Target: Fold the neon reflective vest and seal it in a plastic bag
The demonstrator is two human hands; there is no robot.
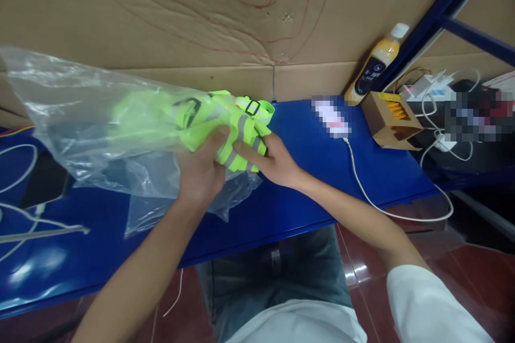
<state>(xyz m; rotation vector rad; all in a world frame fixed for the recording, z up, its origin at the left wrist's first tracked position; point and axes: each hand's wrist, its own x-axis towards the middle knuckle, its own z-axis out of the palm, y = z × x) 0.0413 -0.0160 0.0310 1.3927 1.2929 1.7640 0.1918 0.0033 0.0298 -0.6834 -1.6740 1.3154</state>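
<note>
A folded fluorescent yellow-green reflective vest (243, 136) with grey bands and a black strap buckle lies partly inside a large clear plastic bag (76, 112). One end of the vest sticks out of the bag to the right; the rest shows blurred through the film. My left hand (203, 171) is closed around the bundle near the bag's mouth, thumb on top. At the bare end, my right hand (279, 163) grips the vest, with the thumb across its front and the other fingers mostly hidden behind it. Loose film hangs under both hands over the blue table (298, 198).
Toward the back right stand a juice bottle (376, 67) and an open cardboard box (392, 120). A blurred-out phone-like object (332, 118) lies there with a white cable (362, 187). A dark device (46, 179) and white cables are at left. Cardboard (181, 21) lines the back.
</note>
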